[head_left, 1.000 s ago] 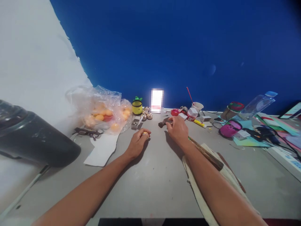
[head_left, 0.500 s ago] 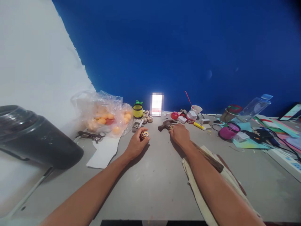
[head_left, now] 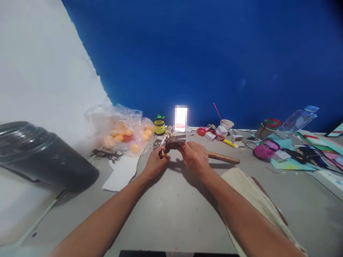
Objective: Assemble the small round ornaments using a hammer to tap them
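Note:
My right hand is closed around a claw hammer, close behind its metal head. The wooden handle sticks out to the right past my fist, a little above the table. Fingers of my left hand are wrapped round a small shiny gold ball studded with bright dots, held at the tabletop. The hammer head is over the ball and hides part of it; I cannot tell whether the two touch. More gold balls sit just behind, beside a small box of shiny bits.
On the left are a dark bottle, glasses and a plastic bag of orange balls. A folded cloth lies by my right forearm. Farther back stand a yellow pot, a white cup and a clear bottle.
My right hand has lifted the hammer off the table and brought it left, its head now over the ball. My left hand keeps hold of the ball. The view has shifted slightly.

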{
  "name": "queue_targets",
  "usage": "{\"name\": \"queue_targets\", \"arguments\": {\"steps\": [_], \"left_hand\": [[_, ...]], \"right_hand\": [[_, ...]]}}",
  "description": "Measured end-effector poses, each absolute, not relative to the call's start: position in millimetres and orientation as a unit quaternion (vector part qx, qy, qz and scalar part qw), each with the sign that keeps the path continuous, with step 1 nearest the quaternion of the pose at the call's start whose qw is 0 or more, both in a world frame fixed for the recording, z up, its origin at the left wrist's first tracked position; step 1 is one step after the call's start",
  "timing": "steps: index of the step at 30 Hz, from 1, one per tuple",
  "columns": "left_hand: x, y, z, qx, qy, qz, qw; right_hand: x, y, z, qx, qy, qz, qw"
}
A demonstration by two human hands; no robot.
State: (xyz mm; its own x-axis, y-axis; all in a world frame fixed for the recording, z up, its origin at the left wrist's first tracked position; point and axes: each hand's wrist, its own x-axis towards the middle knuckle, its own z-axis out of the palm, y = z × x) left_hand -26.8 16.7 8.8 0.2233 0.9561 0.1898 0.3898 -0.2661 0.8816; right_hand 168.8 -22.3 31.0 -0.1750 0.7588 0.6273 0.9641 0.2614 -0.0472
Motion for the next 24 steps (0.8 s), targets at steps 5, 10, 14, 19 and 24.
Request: {"name": "queue_targets", "arguments": {"steps": [5,10,14,19,24], "left_hand": [[-27.3,16.5,11.2,0.687,0.507,0.388,0.345],[-25.6,15.5,9.4,0.693,0.485,0.393,0.362],[-25.7,16.4,7.6,0.670,0.497,0.415,0.362],[-26.6,16.3,7.6,0.686,0.471,0.406,0.379],[-26.0,16.7,7.7,0.661,0.492,0.414,0.387]], "right_hand": [[173.9,-22.5,38.2,-0.592,-0.704,-0.225,0.322],[172.0,-20.3,33.7,-0.576,-0.744,-0.182,0.285],[172.5,-19.4,31.9,-0.591,-0.717,-0.192,0.316],[170.4,-20.6,32.1,-0.571,-0.747,-0.179,0.289],[170.4,-22.0,34.2,-0.574,-0.724,-0.212,0.318]]}}
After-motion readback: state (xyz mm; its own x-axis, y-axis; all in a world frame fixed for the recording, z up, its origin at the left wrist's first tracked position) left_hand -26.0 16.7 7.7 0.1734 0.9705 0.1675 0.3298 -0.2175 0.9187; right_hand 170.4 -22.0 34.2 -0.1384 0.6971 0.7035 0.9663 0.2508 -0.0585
